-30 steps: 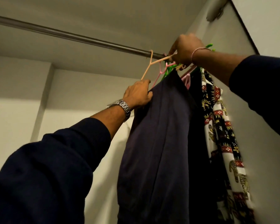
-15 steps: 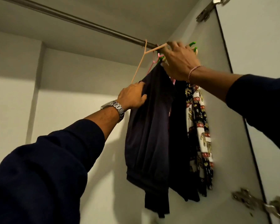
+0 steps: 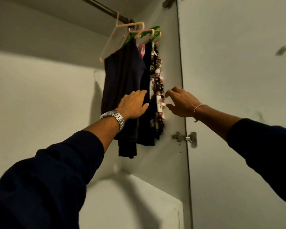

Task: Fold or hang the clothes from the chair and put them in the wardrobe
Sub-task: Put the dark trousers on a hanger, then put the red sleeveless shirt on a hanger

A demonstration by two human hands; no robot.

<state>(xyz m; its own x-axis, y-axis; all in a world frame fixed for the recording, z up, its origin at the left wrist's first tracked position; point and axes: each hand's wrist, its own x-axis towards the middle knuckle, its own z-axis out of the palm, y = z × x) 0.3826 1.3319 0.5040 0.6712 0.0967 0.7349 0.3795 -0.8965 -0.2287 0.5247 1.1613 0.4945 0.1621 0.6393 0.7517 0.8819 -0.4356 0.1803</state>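
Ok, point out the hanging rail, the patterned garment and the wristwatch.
hanging rail (image 3: 104,9): head view, mid-length of the bar.
patterned garment (image 3: 158,80): head view, its printed edge.
wristwatch (image 3: 117,116): head view, metal band on left wrist.

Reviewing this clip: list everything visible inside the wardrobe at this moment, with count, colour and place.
rail: 1, dark metal, top of wardrobe
hangers: several; peach, pink, green; bunched at the rail's right end
dark garments: at least 2, navy or black, hanging from the hangers
patterned garment: 1, black, white and red, rightmost, by the side wall
hinge: 1, silver, side wall at door edge
left hand: watch on wrist, flat on a dark garment
right hand: bracelet on wrist, at the patterned garment
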